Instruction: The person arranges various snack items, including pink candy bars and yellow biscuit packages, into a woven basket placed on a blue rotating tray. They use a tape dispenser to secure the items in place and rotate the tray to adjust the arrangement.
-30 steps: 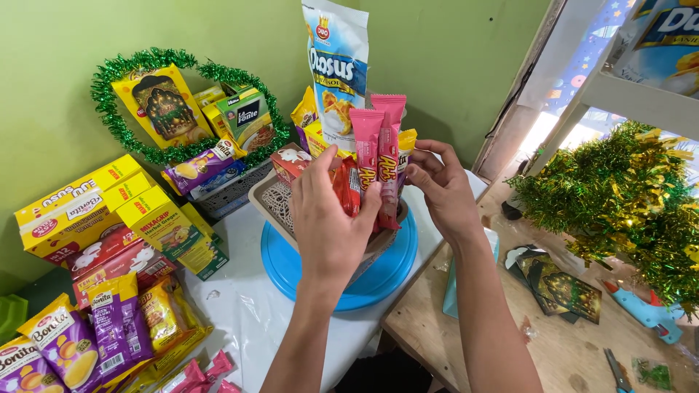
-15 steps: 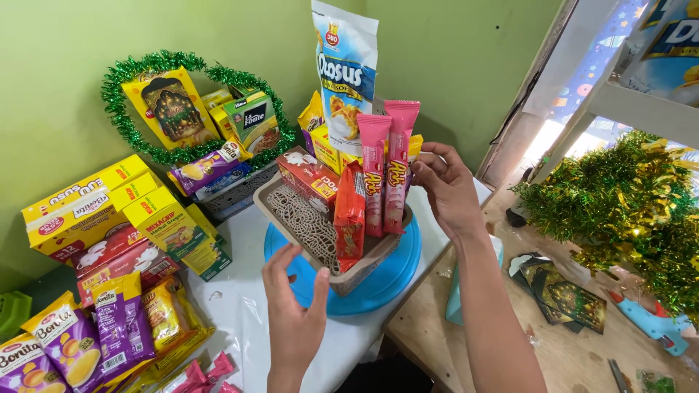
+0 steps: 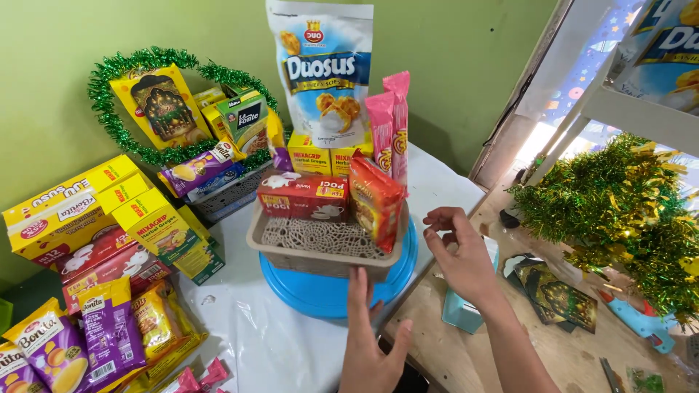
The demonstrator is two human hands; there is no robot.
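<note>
Here, the left hand point(image 3: 368, 342) is laid flat, empty, against the beige basket point(image 3: 320, 258); the right hand point(image 3: 462, 255) is held loosely curled, empty, beside it, above the wooden bench point(image 3: 466, 356).

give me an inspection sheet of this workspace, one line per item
surface: table under a white cloth, wooden top bare at its right side
job's things: beige basket on a blue round tray; inside stand a tall white snack bag, two pink sachets, yellow boxes, a red tea box and a red packet
clutter: yellow boxes and purple snack bags on the left; gold tinsel on the right
grippers: left hand open, fingertips at the basket's front rim; right hand empty, beside the tray
cables: nothing seen
surroundings: green wall, green tinsel wreath, white shelf at right
</note>
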